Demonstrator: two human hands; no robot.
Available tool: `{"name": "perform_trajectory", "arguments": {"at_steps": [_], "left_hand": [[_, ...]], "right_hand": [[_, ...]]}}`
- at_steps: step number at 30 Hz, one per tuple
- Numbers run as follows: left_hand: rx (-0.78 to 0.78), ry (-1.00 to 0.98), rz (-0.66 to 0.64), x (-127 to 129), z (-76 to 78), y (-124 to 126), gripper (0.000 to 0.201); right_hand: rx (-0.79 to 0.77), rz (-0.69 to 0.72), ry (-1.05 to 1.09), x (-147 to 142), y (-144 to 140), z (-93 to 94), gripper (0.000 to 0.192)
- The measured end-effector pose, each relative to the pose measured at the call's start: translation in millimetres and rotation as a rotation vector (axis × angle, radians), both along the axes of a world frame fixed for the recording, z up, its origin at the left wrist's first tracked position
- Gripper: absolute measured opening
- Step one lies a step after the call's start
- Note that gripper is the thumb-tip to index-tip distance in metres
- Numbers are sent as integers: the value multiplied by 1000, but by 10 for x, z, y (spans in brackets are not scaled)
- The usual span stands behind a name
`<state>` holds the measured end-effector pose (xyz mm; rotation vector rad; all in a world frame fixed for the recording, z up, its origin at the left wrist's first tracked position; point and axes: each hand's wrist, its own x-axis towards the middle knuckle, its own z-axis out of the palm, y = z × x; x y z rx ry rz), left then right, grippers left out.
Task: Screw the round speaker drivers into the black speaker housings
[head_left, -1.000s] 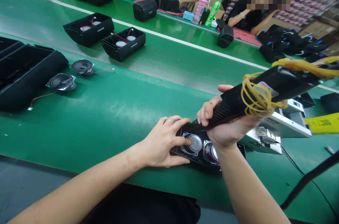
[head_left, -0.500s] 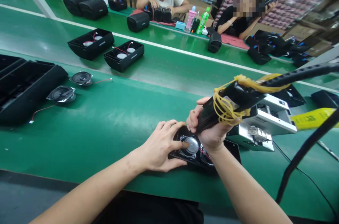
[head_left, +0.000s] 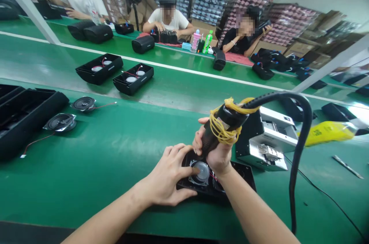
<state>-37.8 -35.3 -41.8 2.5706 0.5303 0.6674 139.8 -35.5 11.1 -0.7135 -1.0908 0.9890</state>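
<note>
pressing flat, the left hand splays its fingers on the speaker panel, index on a shiny round driver. above the panel the right hand is fisted around a black ribbed screwdriver wound with yellow bands; its stiff cable could likely tug the tip off. beyond the panel sits a boxy metal feeder.
</note>
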Motion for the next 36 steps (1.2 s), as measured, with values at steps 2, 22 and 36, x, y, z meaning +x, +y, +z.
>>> {"name": "perform_trajectory", "arguments": {"at_steps": [2, 22, 36], "left_hand": [[-9, -14, -16, -2, -10, -18, 54], [413, 129, 35, 20, 233, 74, 66], [353, 190, -181, 579, 174, 36, 46]], "right_hand": [[20, -10, 20, 41, -44, 104, 73], [306, -954, -180, 1933, -707, 731, 77], [278, -922, -159, 1918, -829, 366, 75]]}}
